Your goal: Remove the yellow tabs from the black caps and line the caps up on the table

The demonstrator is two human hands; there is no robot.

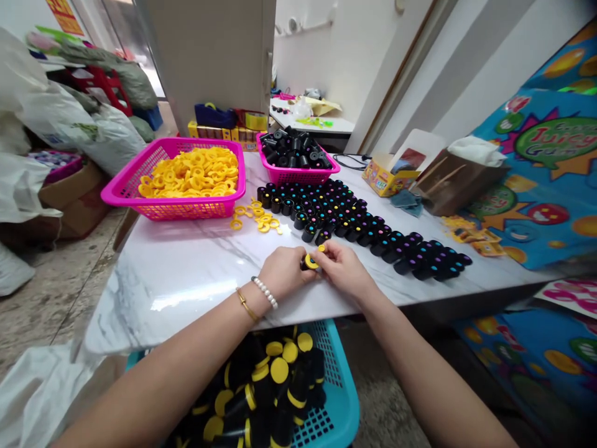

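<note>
My left hand [283,271] is closed around a small black cylinder with a yellow ring [311,262] on its top, held just above the table's front part. Beside it, my right hand [344,266] pinches a small yellow ring [321,248] between thumb and finger. The two hands nearly touch. Beyond them stand rows of black cylinders [354,233] with coloured dots on top. Several loose yellow rings [263,221] lie to the left of these rows. Below the table edge, a blue basket [342,379] holds black cylinders with yellow ends [278,370].
A pink basket [186,210] of yellow rings stands at the left of the marble-patterned table [186,267]. Another pink basket [298,176] holds black cylinders at the back. At right are an open carton [387,177], a brown box [438,183] and small yellow packets [476,236].
</note>
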